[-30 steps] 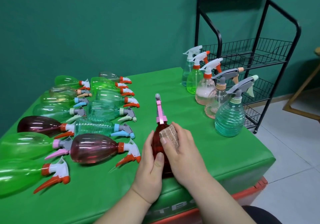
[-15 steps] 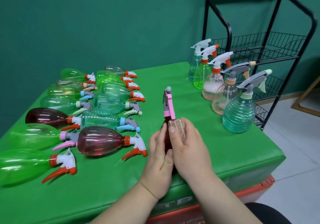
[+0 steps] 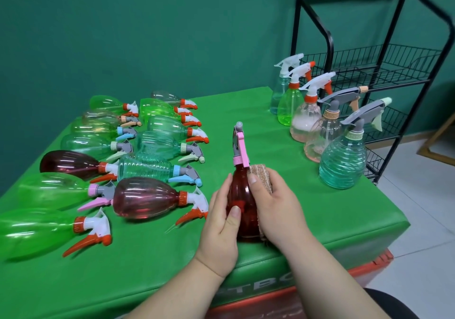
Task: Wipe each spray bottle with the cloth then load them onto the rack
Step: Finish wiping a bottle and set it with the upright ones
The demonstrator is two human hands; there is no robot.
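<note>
While the left hand [image 3: 219, 230] grips the red spray bottle [image 3: 242, 205], the right hand [image 3: 275, 210] rubs it with the cloth [image 3: 262, 177], so the rack [image 3: 369, 72] likely comes next.

my left hand [image 3: 221, 225] grips the red spray bottle [image 3: 242, 195] upright over the green worktop [image 3: 307, 208], while my right hand [image 3: 278, 210] holds the cloth [image 3: 262, 176] against its right side. lying bottles [image 3: 145, 198] fill the left; five standing bottles [image 3: 342, 161] wait near the black rack [image 3: 394, 72].
</note>
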